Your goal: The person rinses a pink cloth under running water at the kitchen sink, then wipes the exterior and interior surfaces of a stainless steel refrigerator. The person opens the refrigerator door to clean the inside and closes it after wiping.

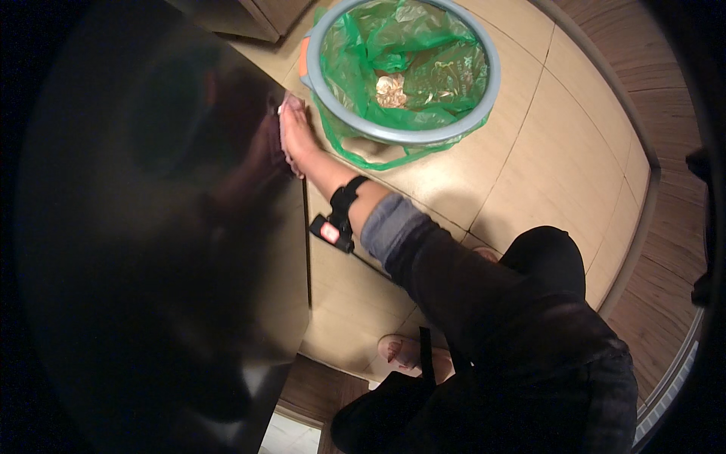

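My right hand [296,136] presses flat, fingers extended, against the edge area of a dark glossy panel [187,255] on the left. A thin, wrinkled cloth or wipe [294,164] is pinned between the palm and the panel, and most of it is hidden by the hand. The panel mirrors my hand and forearm. Around my forearm runs a black strap with a small black device [332,232] attached. My left hand is out of view.
A round bin with a grey rim [391,135] stands just right of my hand. Its green plastic bag [349,68] holds some crumpled waste [391,91]. A wooden cabinet corner [272,17] is at the top. My slippered foot [417,354] rests on the tiled floor [527,153].
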The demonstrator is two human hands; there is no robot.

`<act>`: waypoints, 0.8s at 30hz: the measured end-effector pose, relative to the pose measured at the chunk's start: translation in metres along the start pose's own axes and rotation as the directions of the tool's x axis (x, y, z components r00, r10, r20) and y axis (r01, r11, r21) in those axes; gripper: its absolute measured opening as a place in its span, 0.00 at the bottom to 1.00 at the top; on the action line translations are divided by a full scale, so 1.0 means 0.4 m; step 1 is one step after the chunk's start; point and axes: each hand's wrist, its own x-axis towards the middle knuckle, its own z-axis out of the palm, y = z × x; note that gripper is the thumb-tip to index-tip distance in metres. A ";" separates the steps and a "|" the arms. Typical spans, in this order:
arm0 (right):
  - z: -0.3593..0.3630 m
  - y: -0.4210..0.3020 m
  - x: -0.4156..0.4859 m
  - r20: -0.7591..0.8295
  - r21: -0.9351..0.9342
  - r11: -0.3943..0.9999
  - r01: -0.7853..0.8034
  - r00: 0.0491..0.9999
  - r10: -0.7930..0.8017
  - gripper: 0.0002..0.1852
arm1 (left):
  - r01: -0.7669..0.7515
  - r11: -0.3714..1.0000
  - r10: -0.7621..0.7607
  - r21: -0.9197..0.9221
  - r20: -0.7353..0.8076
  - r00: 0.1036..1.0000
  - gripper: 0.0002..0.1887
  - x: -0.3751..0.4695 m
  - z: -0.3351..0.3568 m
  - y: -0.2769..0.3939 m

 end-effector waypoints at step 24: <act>0.085 -0.229 -0.480 0.133 0.011 0.747 0.665 0.739 -0.660 0.44 | -0.095 0.994 0.098 -0.055 0.047 0.994 0.19 -0.012 0.002 0.000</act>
